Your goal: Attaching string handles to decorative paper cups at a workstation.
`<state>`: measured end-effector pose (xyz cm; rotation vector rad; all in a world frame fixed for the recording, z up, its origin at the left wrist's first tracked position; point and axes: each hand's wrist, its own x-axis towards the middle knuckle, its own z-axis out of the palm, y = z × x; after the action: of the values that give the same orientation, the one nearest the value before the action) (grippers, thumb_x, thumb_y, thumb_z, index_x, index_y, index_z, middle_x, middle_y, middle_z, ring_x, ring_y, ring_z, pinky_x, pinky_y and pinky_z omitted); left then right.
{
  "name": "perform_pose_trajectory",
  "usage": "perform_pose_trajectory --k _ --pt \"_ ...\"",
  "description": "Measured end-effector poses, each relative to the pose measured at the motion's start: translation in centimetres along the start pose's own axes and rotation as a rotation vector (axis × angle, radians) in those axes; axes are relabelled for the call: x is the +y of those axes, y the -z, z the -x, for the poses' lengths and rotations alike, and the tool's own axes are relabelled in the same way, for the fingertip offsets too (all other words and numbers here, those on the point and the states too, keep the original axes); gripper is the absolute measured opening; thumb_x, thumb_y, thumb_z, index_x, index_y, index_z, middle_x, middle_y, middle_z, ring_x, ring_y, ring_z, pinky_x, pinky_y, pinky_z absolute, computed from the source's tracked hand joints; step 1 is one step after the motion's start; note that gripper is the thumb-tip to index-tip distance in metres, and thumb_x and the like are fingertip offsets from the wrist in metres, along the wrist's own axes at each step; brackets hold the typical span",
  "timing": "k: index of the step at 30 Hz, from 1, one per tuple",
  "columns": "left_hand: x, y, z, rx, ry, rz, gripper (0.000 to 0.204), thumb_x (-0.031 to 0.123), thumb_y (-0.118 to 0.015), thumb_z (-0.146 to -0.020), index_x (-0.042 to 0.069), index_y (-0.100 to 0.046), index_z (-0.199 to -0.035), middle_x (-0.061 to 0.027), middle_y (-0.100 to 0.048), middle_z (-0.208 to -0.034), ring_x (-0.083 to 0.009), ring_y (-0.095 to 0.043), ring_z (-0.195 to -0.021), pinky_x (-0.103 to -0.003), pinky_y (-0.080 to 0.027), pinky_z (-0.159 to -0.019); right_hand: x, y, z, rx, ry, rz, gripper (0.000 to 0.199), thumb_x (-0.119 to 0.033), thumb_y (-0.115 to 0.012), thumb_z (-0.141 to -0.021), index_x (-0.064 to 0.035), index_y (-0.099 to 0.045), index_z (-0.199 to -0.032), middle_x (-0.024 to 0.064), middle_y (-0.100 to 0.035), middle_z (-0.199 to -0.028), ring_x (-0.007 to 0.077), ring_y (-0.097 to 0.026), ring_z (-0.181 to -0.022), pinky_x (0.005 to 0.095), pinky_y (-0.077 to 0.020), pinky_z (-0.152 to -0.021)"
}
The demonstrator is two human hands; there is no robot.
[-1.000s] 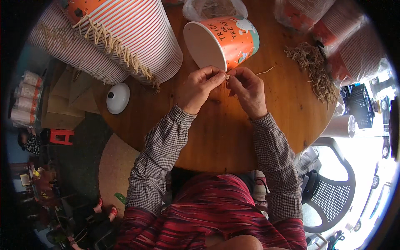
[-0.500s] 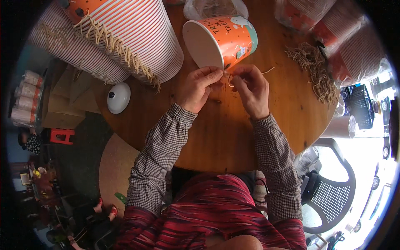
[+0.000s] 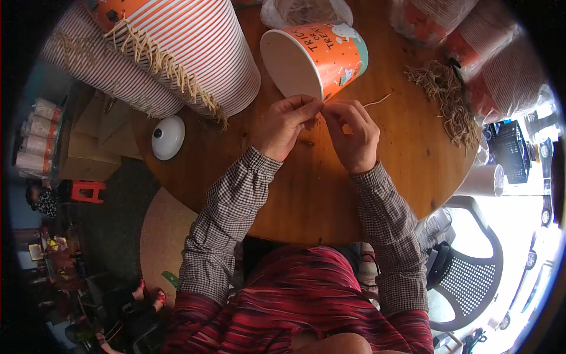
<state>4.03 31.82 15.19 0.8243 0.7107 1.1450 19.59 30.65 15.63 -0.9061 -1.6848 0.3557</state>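
Observation:
An orange paper bucket (image 3: 337, 62) with a white rim and a green base band lies on its side on the round wooden table (image 3: 300, 203), its mouth facing left. At the lower edge of its rim my two hands meet. My left hand (image 3: 284, 126) pinches at the rim with thumb and forefinger. Against it, the closed fingertips of my right hand (image 3: 357, 137) press together on a thin beige cord. One loose end of the cord (image 3: 377, 101) sticks out behind the right hand; the part between my fingertips is hidden.
Tall stacks of striped-edged buckets (image 3: 194, 53) with knotted cords (image 3: 168, 74) along them lean at the left. A white domed object (image 3: 168, 138) sits by the table edge. Right lie a cord bundle (image 3: 443, 97) and plastic-wrapped buckets (image 3: 504, 82). A plastic bag (image 3: 305, 12) lies behind.
My right hand has moved slightly left, its fingertips now touching those of the left. The small cord loop between them is no longer visible. The bucket has shifted slightly right.

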Motion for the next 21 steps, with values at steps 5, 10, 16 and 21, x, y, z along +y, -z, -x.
perform_pose_trajectory --k 5,10,16,21 --pt "-0.1 0.0 -0.1 -0.028 -0.057 -0.064 0.015 0.01 -0.059 -0.09 -0.001 -0.062 -0.1 -0.0031 -0.063 -0.091 -0.0101 -0.057 -0.081 -0.023 -0.044 -0.072 0.2 0.1 -0.1 0.004 -0.01 0.028 0.011 -0.001 -0.065 -0.081 -0.0024 -0.063 -0.092 0.0089 -0.064 -0.083 0.0191 -0.065 -0.068 0.0275 -0.0531 -0.057" --pt "0.3 -0.6 0.1 0.048 -0.175 -0.348 0.015 0.01 -0.058 -0.09 -0.001 -0.062 -0.1 -0.0032 -0.063 -0.092 -0.0085 -0.056 -0.081 -0.023 -0.045 -0.073 0.4 0.0 0.0 0.016 -0.227 -0.137 0.009 -0.003 -0.065 -0.083 -0.0014 -0.062 -0.091 0.0085 -0.065 -0.084 0.016 -0.064 -0.07 0.0259 -0.0519 -0.06" --pt "0.4 -1.0 0.2 0.102 -0.288 -0.428 0.01 0.008 -0.06 -0.089 -0.001 -0.062 -0.093 -0.0014 -0.064 -0.087 -0.0064 -0.057 -0.077 -0.021 -0.047 -0.07 0.2 0.2 0.0 0.006 -0.27 -0.135 0.009 -0.004 -0.064 -0.084 -0.0009 -0.061 -0.092 0.008 -0.065 -0.084 0.0157 -0.064 -0.071 0.0267 -0.0509 -0.062" --pt "0.0 -0.7 0.0 0.098 -0.348 -0.405 0.009 0.008 -0.058 -0.09 -0.001 -0.06 -0.093 -0.0015 -0.062 -0.085 -0.007 -0.056 -0.075 -0.021 -0.047 -0.07 0.5 0.2 0.2 0.024 -0.296 -0.159 0.008 -0.004 -0.063 -0.084 -0.0011 -0.06 -0.091 0.0086 -0.065 -0.084 0.0164 -0.064 -0.071 0.027 -0.0505 -0.063"
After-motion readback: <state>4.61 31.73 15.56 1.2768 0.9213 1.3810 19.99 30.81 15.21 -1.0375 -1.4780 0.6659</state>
